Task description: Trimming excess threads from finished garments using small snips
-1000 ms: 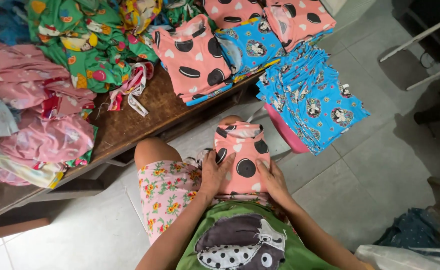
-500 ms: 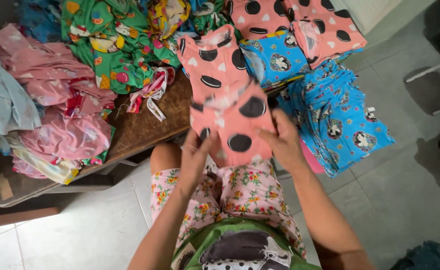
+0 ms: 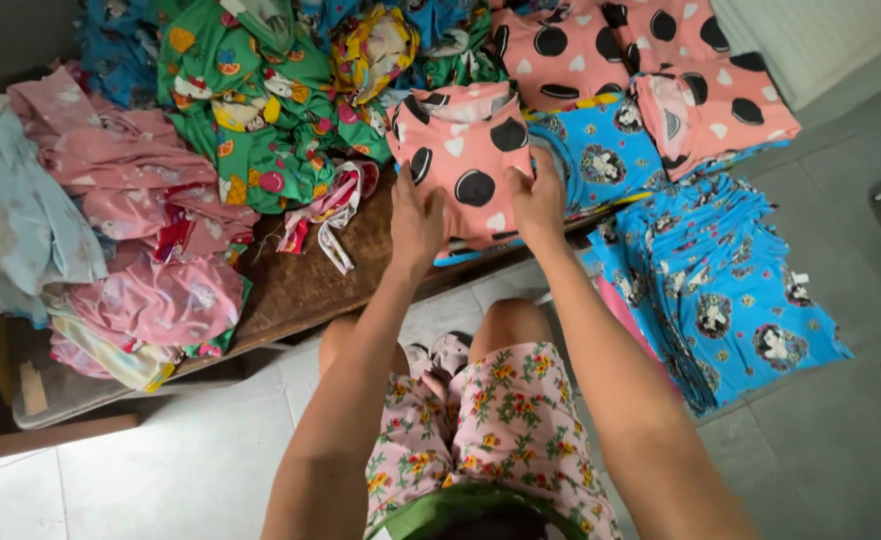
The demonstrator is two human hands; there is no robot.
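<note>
A person sits on a low seat at a low wooden table, seen from above their own head, with both arms stretched forward. The hands are a little apart, each clamped on one lower corner of a folded pink garment with black dots and white hearts. The left hand pinches its near left edge and the right hand pinches its near right edge. The garment lies flat at the table's front edge, on top of a blue printed piece whose edge shows beneath it.

Just behind and to the right of this garment, also on the table, sit more folded pink dotted garments in a stack, with a blue cartoon-print piece between them and the held one. Off the table's right end, a fanned stack of blue printed clothes rests lower down, above the grey tiled floor.

Toward the middle of the table lies a heap of green clothes with fruit prints, and a yellow patterned piece sits behind it. A small twisted strip of white and red cloth lies on the bare wood just left of the left hand. At the table's left end are piled pale pink clothes, with a light blue garment at the far left edge.

Under the arms, the person's knees show in pink floral shorts.
</note>
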